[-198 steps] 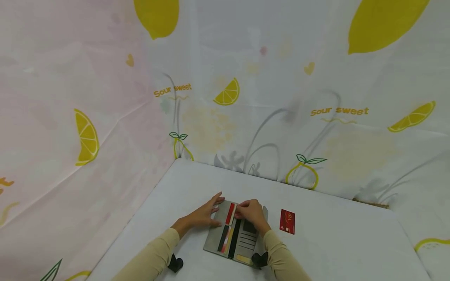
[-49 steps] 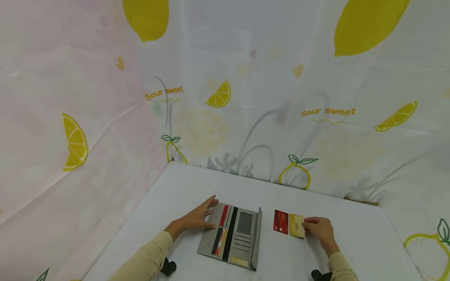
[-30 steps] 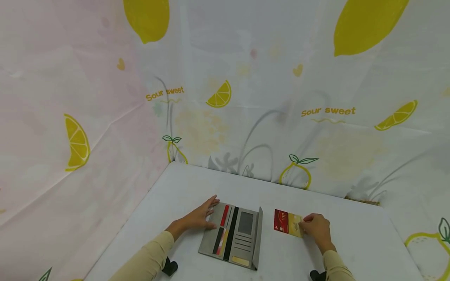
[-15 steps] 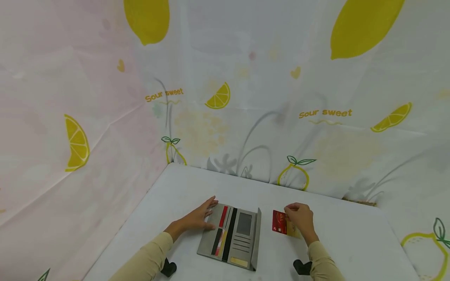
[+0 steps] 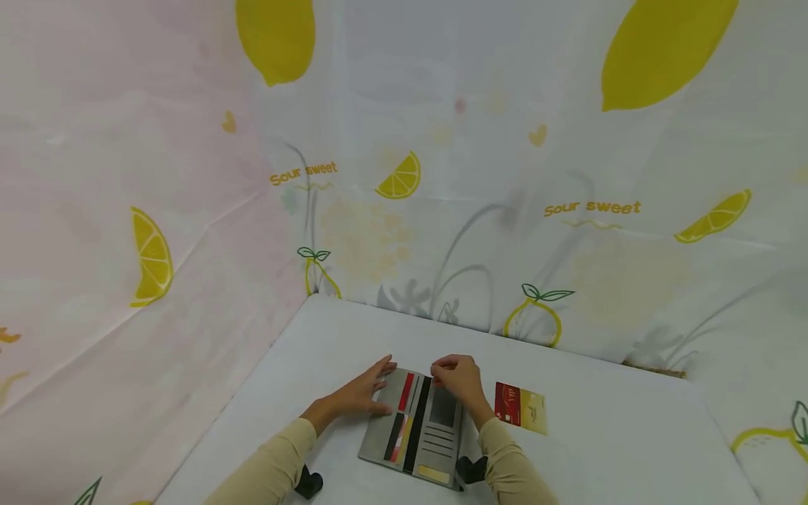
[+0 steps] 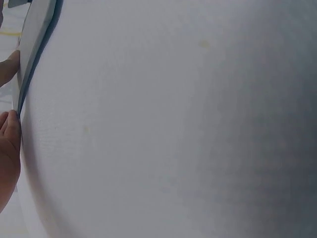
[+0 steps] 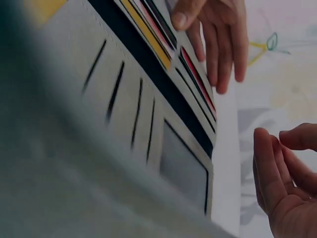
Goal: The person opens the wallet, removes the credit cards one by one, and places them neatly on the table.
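Observation:
A grey long wallet (image 5: 379,438) lies unfolded on the white table, with several cards in its left-side slots. My left hand (image 5: 356,394) rests along the wallet's left edge, fingers spread and fairly straight; its thumb lies on the wallet in the right wrist view. Over the wallet's upper right part hovers my right hand (image 5: 459,381). In the right wrist view its fingers (image 7: 270,173) are loosely bent, with a gap to the thumb and nothing held. To the right lie a red VIP card (image 5: 508,405) and a gold card (image 5: 534,412), side by side.
A red card (image 5: 407,392) shows in the wallet's upper left slot, and another gold card (image 5: 434,473) in the lower right. White lemon-print cloth (image 5: 454,280) rises behind the table (image 5: 606,421) and along its left side.
At first my right hand was at the wallet's upper left slots. Later it set the gold card against the red card, let go, and moved left over the wallet. My left hand stayed put.

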Demonstrator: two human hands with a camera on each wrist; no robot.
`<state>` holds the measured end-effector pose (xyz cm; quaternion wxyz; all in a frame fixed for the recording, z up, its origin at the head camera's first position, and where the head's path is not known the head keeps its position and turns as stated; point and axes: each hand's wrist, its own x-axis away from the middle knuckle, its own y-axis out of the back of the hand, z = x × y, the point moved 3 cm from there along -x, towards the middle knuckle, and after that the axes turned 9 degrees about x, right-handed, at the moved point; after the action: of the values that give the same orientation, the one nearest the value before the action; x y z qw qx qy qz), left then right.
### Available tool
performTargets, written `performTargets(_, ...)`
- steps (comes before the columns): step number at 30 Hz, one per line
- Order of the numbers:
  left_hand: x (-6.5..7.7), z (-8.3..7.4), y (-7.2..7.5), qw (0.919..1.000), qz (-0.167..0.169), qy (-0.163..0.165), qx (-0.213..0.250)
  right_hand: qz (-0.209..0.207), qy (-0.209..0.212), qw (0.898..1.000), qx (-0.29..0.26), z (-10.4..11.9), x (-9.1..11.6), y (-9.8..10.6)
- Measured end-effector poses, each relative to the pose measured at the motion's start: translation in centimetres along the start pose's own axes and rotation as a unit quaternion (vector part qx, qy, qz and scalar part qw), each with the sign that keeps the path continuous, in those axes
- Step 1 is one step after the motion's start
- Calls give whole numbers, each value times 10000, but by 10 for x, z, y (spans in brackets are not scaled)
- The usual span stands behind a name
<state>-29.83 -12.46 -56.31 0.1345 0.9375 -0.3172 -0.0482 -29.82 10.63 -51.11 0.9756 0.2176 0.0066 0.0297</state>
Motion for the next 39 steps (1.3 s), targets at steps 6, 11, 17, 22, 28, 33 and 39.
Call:
performTargets(6, 1, -3, 0, 9999, 4, 121, -9, 580, 6, 9982, -166, -2, 2, -33)
performTargets(11, 1, -3, -1, 9999, 46, 95, 10, 686, -276, 9971, -198, -10, 5, -42)
performTargets(17, 0, -1, -1, 10000, 51, 44, 62, 610, -395, 9973, -117, -15, 7, -43)
performTargets(22, 1, -2, 0, 10000, 15, 25, -28, 610, -590, 9964, -54, -16, 5, -43)
performTargets(28, -1, -2, 0, 9999, 125, -23, -1, 855, -808, 9926, -308, -10, 5, -43)
performTargets(33, 1, 1, 3, 10000, 57, 5, 78, 899, -639, 9935, -275, -4, 5, -50)
performTargets(39, 0, -1, 2, 9999, 97, -8, 131, 480, -757, 9956, -288, -9, 3, -58)
